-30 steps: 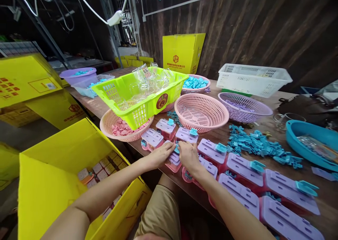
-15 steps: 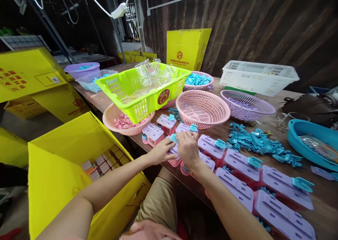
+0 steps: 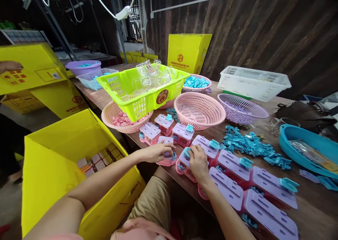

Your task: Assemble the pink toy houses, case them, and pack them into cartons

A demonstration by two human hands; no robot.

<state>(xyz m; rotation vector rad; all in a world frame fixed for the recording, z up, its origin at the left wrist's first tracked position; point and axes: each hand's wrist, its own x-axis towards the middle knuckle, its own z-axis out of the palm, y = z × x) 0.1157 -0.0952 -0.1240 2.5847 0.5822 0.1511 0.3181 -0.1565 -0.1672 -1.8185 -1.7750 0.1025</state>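
Note:
Pink toy boxes with lilac lids stand in two rows along the table's front edge. My left hand (image 3: pixel 157 152) rests over one small box (image 3: pixel 167 159) at the edge, its fingers curled down onto the lid. On the box to the right of it (image 3: pixel 184 165), my right hand (image 3: pixel 198 161) pinches a light blue plastic clip (image 3: pixel 187 152) against the lid; the fingertips partly hide it. Similar blue clips stick up from several lids behind, such as one clip (image 3: pixel 214 144) just right of my right hand.
A heap of blue clips (image 3: pixel 248 145) lies beyond the boxes. Behind stand a pink basket (image 3: pixel 199 109), a lilac basket (image 3: pixel 241 115) and a green basket (image 3: pixel 144 108) of clear plastic parts. An open yellow carton (image 3: pixel 52 183) is at left; another person's hand (image 3: pixel 10 66) shows farther left.
My right hand has left the box under my left hand and is now at the box to its right. The view has shifted slightly, and another person's hand has appeared at far left.

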